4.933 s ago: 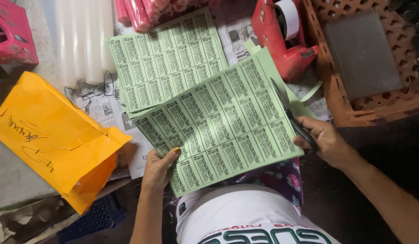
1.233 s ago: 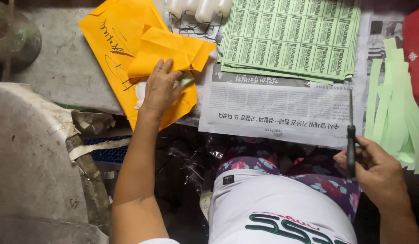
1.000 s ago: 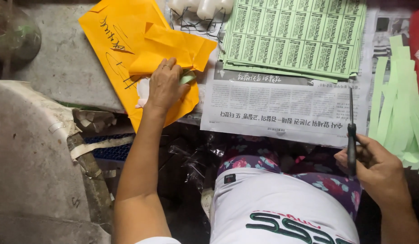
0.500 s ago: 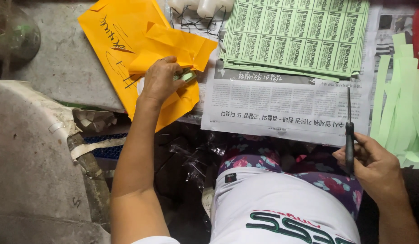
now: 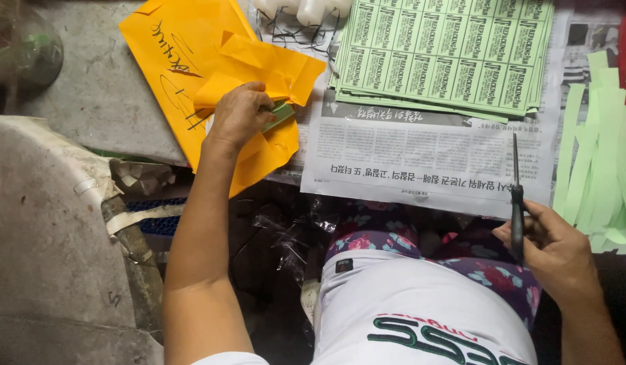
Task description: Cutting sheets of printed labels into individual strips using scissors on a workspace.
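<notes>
One small green slip (image 5: 282, 113) sits pinched in your left hand (image 5: 240, 115) at the upper middle of the frame, its long axis slanting up to the right over the crumpled orange envelope (image 5: 191, 61) on the desk (image 5: 96, 94). Your right hand (image 5: 556, 250), lower right and well apart, is clenched around closed black scissors (image 5: 516, 196), blades pointing up-frame.

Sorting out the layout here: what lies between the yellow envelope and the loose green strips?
In the head view, a newspaper sheet with the stack of green label sheets on its far part.
</notes>
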